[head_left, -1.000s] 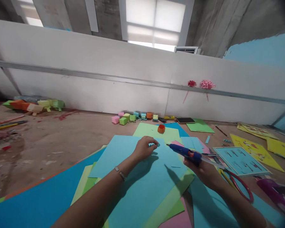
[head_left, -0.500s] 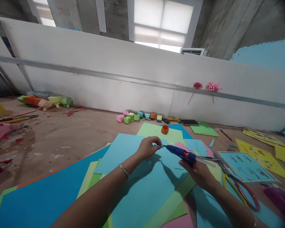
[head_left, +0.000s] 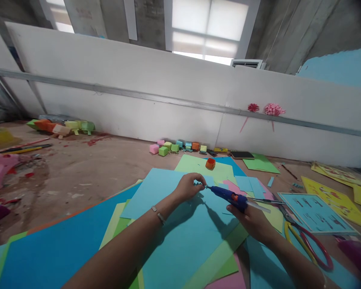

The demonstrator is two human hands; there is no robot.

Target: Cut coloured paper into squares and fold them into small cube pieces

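Pinching small blue piece, left grip closed at fingertips; right grip wrapped round glue gun

Dark-blue plastic glue gun with orange detail: held raised and tilted, nozzle directed between 9 and 10 o'clock. Translucent glue stick: projects from the gun's rear, between 3 and 4 o'clock. Small teal jagged paper piece: held, partly hidden, at the nozzle's 9 o'clock side; tip contact indeterminable.
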